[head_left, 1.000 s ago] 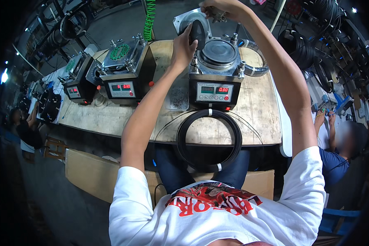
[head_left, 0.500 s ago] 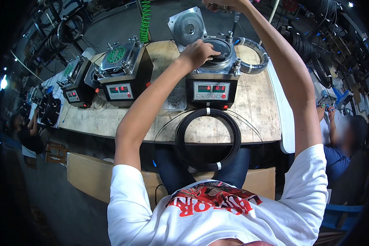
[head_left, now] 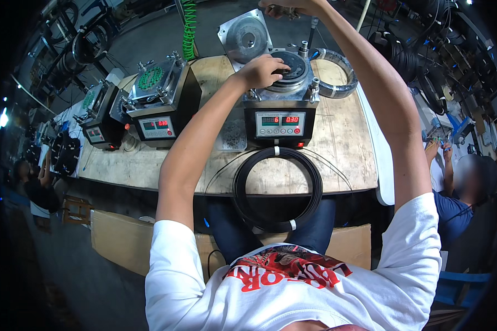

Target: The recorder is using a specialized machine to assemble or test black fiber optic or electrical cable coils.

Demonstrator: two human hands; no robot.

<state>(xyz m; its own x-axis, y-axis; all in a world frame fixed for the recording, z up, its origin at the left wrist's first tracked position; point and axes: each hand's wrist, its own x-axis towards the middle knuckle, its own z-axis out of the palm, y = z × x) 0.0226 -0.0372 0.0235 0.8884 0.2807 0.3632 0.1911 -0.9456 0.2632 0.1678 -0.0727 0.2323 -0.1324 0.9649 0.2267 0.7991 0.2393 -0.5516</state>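
My left hand [head_left: 262, 70] reaches over a dark round disc [head_left: 297, 67] on top of a black box-shaped machine [head_left: 281, 105] with lit red digits. Its fingers are bent and slightly apart, the fingertips at the disc's left part; I see nothing held in them. High at the top edge, my right hand [head_left: 295, 4] is closed round a small dark metallic thing [head_left: 281, 11], too unclear to name. Behind the disc, a square metal plate [head_left: 232, 32] with a round grey face leans tilted. Upright metal posts [head_left: 315, 88] stand at the machine's corners.
Two similar machines [head_left: 165, 113] stand left, topped with green parts [head_left: 151, 78]. A black cable coil [head_left: 240, 187] hangs over the table's [head_left: 337, 165] front edge; another wrapped coil [head_left: 342, 88] lies right. A green spiral hose [head_left: 189, 33] hangs behind. People sit at both sides.
My left fingertips have drawn back a little to the left across the disc. The red digits on the machines have changed. The whole view has shifted slightly; my right hand stays high.
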